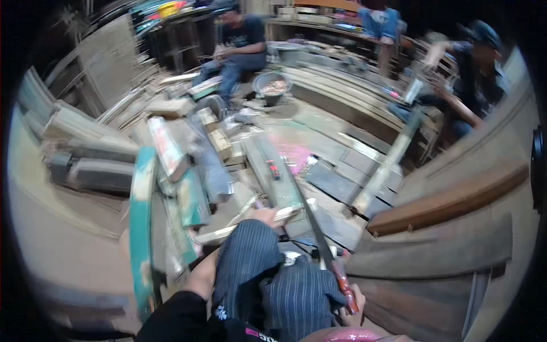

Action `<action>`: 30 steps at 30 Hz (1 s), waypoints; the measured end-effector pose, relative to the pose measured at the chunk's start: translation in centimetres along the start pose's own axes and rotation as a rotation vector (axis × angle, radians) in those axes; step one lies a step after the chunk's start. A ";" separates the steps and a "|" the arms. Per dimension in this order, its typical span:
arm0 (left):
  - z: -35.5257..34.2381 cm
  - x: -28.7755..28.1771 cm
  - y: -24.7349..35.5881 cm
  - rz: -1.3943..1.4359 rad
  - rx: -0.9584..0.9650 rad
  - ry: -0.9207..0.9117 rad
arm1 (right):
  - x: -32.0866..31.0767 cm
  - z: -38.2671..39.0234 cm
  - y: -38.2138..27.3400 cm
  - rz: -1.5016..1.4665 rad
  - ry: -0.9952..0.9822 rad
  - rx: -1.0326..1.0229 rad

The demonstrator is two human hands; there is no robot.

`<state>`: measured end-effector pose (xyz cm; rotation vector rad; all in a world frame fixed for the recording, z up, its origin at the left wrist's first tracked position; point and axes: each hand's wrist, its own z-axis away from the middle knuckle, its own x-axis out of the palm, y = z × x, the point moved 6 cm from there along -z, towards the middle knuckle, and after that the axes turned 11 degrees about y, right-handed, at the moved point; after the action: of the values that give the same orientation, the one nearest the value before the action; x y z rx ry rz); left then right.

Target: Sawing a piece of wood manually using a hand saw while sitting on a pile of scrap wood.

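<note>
My right hand point(356, 302), low beside my right knee, is closed round the red handle point(344, 285) of a long, narrow tool. Its dark blade point(315, 225) slants up and away to the left; motion blur hides whether the edge has teeth. Beyond my left knee, my left hand point(265, 216) rests closed on a pale wooden strip point(219, 235), its fingers partly hidden and smeared. That strip lies crosswise in front of my legs. A plank with a small red and black object point(273, 169) on it lies just past my left hand.
Green-painted timber point(142, 228) and mixed offcuts pile up at left. A brown beam point(450, 199) and dark boards lie at right. Ahead are a pink patch point(293, 157) and a bucket point(272, 85). One person point(242, 43) sits at the back, another point(478, 80) at right.
</note>
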<state>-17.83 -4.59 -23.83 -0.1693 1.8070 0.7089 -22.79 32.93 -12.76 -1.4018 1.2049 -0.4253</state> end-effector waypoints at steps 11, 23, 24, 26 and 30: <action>0.5 -0.4 -0.1 -0.082 -0.008 -0.054 | 0.3 0.4 0.0 0.005 -0.043 0.013; 0.8 -1.0 -0.8 -0.032 -0.072 -0.064 | 0.9 0.5 0.7 -0.020 -0.061 0.023; 0.7 -1.0 -0.7 -0.018 -0.059 -0.074 | 0.9 0.5 0.7 -0.019 -0.059 0.018; 0.8 -1.3 -0.3 -0.020 -0.043 -0.062 | 0.8 0.4 0.6 -0.024 -0.054 0.011; 0.7 -1.6 0.0 -0.017 -0.042 -0.026 | 0.7 0.3 0.6 -0.023 -0.041 0.009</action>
<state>-16.69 -4.62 -22.54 -0.2017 1.7649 0.7342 -22.53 32.62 -13.58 -1.4114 1.1526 -0.4157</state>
